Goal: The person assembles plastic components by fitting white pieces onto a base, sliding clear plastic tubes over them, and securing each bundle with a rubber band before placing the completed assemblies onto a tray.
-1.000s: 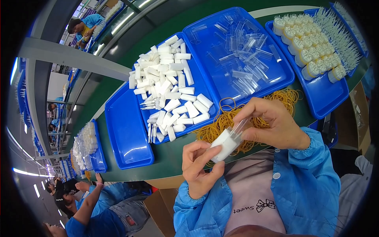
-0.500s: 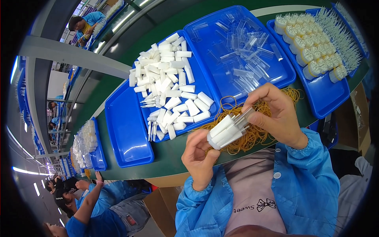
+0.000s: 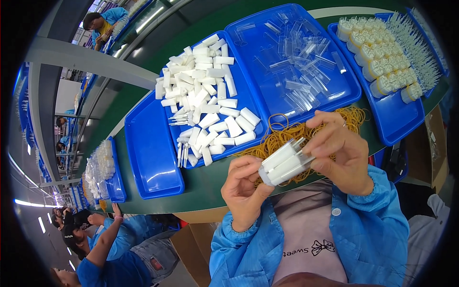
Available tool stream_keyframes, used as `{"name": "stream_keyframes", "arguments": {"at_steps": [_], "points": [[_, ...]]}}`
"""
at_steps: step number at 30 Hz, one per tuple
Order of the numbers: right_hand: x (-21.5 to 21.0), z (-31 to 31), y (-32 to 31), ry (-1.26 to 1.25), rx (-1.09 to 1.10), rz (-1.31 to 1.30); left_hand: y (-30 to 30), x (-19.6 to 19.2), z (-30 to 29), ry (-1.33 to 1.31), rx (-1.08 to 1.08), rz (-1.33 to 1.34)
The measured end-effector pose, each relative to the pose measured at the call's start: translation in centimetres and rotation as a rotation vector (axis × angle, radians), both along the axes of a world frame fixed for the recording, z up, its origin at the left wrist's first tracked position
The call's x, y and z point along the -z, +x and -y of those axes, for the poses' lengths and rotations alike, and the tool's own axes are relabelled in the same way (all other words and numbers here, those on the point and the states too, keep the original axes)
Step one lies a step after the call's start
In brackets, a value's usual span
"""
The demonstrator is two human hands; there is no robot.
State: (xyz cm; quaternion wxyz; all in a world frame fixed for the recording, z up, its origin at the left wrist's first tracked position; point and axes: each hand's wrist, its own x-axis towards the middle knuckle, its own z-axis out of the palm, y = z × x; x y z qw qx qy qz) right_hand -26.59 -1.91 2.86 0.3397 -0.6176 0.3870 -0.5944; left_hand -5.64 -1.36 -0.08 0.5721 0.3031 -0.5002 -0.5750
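A bundle of white pieces (image 3: 285, 162) in clear plastic, with thin white stems sticking out at its upper right end, is held between my two hands. My left hand (image 3: 245, 187) has its fingers and thumb closed around the lower left end. At the stem end, my right hand (image 3: 340, 152) pinches the bundle's edge with thumb and fingers, the exact contact partly hidden. Beneath and behind the bundle lies a heap of tan rubber bands (image 3: 344, 117). Loose white pieces (image 3: 201, 95) pile up in a blue tray beyond, several with thin stems.
Clear plastic sleeves (image 3: 306, 67) lie scattered in a second blue tray (image 3: 248, 33). At right, another blue tray (image 3: 397, 119) carries rows of banded white bundles (image 3: 382, 60). A bare blue tray (image 3: 155, 167) sits left on the green table (image 3: 205, 186). Co-workers (image 3: 107, 239) are at lower left.
The bundle has shifted slightly right and turned, showing more white pieces side by side. My right hand has moved a little down and right, its fingers now closer around the stem end.
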Motion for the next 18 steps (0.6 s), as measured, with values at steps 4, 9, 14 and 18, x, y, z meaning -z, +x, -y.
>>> {"name": "stream_keyframes", "arguments": {"at_steps": [4, 9, 14, 18], "points": [[-0.7, -0.9, 0.3, 0.001, 0.003, -0.115, -0.1, -0.1, -0.4, 0.005, -0.028, -0.009], [-0.2, -1.3, 0.8, 0.038, -0.011, -0.096, -0.1, 0.4, -0.6, -0.033, -0.004, 0.033], [-0.1, -0.6, 1.0, 0.037, -0.003, -0.141, -0.2, -0.1, -0.4, 0.035, 0.0, -0.007], [-1.4, 0.8, 0.9, -0.004, -0.108, -0.224, 0.9, 0.6, -0.2, 0.001, 0.057, 0.001]]}}
